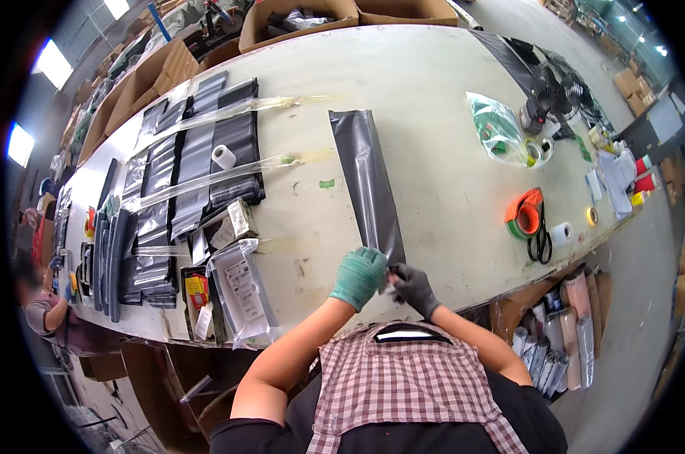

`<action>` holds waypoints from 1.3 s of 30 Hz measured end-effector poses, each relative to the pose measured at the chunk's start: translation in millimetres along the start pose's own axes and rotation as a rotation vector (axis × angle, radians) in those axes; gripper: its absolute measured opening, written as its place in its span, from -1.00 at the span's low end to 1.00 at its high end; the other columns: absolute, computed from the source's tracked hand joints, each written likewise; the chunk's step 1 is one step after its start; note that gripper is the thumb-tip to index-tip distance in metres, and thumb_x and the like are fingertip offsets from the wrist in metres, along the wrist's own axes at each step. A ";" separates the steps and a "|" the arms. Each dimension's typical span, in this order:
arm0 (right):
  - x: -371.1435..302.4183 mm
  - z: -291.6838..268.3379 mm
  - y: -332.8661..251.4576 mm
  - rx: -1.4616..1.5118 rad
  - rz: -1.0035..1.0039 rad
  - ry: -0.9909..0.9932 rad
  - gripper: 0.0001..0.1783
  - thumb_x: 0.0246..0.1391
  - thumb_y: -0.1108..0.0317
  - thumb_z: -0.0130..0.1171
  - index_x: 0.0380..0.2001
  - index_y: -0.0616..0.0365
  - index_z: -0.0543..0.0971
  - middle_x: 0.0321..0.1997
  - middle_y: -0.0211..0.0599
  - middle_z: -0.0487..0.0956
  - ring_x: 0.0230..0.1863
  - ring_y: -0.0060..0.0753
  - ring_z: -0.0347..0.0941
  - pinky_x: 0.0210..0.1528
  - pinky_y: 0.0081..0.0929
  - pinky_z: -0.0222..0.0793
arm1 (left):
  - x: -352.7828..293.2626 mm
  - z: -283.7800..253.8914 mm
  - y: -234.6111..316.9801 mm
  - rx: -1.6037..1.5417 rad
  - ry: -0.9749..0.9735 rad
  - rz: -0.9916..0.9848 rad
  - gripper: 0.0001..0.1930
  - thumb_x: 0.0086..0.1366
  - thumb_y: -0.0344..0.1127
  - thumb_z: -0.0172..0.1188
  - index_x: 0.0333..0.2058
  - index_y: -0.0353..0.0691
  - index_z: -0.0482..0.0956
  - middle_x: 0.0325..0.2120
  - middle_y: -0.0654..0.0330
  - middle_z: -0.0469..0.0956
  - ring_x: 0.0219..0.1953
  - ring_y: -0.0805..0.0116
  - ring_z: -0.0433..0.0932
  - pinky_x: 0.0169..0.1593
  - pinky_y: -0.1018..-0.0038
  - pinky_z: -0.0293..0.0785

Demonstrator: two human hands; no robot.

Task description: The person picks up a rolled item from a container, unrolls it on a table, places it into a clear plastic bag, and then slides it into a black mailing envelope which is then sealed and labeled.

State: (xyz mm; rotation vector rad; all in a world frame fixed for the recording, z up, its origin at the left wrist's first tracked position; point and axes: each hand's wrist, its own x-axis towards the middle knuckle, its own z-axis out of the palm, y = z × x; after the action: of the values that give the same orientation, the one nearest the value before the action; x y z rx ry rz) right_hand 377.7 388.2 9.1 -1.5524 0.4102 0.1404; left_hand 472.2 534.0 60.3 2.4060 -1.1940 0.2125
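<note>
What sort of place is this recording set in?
Probably a packing area in a warehouse: a long worktable with stacked grey mailing bags, a tape dispenser, and open cardboard boxes beside it.

The long grey bag [369, 181] is shiny, smooth plastic. The left hand [358, 276] wears a green knit cloth glove, the right hand [414, 289] a dark grey one. The table [418, 91] top looks matt, pale and scuffed.

- Left hand [358, 277] in a green glove and right hand [414, 288] in a dark glove pinch the near end of a long grey bag [367, 181].
- The bag lies on the pale table [426, 98], reaching from its near edge toward the middle.
</note>
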 end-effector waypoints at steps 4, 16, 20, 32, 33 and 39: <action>7.6 3.3 1.4 0.142 0.047 -0.037 -0.73 0.17 0.20 0.12 -0.24 0.20 0.55 -0.53 -0.39 0.55 -0.60 -0.64 0.47 -0.58 -0.63 0.40 | -5.9 -4.9 -4.4 -0.030 -0.005 -0.062 -0.84 -0.02 -0.30 0.26 -0.44 -0.11 0.47 -0.46 0.20 0.50 -0.36 0.11 0.49 -0.29 0.24 0.42; 1.2 -27.0 -10.5 0.060 0.301 -0.068 -0.75 0.18 0.22 0.09 -0.28 0.21 0.54 -0.59 -0.38 0.50 -0.72 -0.58 0.39 -0.68 -0.59 0.32 | -0.4 -10.3 7.5 -0.093 0.144 -0.070 -0.83 0.01 -0.36 0.26 -0.37 -0.06 0.53 -0.51 0.23 0.53 -0.41 0.15 0.50 -0.32 0.26 0.42; -12.8 -22.8 -23.0 0.228 0.273 -0.106 -0.73 0.19 0.19 0.09 -0.26 0.20 0.54 -0.59 -0.43 0.49 -0.70 -0.64 0.35 -0.67 -0.67 0.26 | -3.1 -0.9 7.5 -0.052 0.128 -0.046 -0.84 0.02 -0.35 0.26 -0.37 -0.05 0.52 -0.50 0.23 0.53 -0.42 0.15 0.50 -0.33 0.26 0.42; 11.5 -15.9 -17.1 0.376 0.193 0.106 -0.76 0.19 0.26 0.11 -0.20 0.22 0.53 -0.45 -0.43 0.54 -0.58 -0.67 0.42 -0.55 -0.70 0.37 | 2.9 -5.5 14.2 0.037 0.122 0.035 -0.93 0.03 -0.34 0.26 -0.47 -0.05 0.56 -0.56 0.25 0.52 -0.44 0.19 0.49 -0.31 0.30 0.43; 11.9 -10.9 -12.5 0.573 0.187 0.033 -0.77 0.21 0.28 0.09 -0.17 0.21 0.51 -0.41 -0.42 0.54 -0.51 -0.66 0.43 -0.49 -0.71 0.39 | 3.5 -5.5 15.7 0.043 0.110 0.035 -0.94 0.03 -0.33 0.26 -0.48 -0.05 0.56 -0.56 0.25 0.52 -0.44 0.19 0.49 -0.31 0.30 0.43; -15.4 12.3 -41.7 1.159 0.231 -0.307 -0.82 0.18 0.47 0.03 -0.13 0.17 0.46 -0.17 -0.34 0.54 -0.15 -0.52 0.46 -0.12 -0.63 0.41 | -12.0 -2.4 7.9 0.054 0.155 -0.085 -0.92 0.06 -0.29 0.25 -0.55 -0.06 0.55 -0.57 0.24 0.52 -0.45 0.18 0.49 -0.32 0.28 0.42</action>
State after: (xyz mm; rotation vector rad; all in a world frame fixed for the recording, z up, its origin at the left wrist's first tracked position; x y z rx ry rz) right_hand 379.8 401.8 53.1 -0.3313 0.3243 0.2569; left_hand 458.7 539.5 61.0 2.4308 -1.0267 0.4017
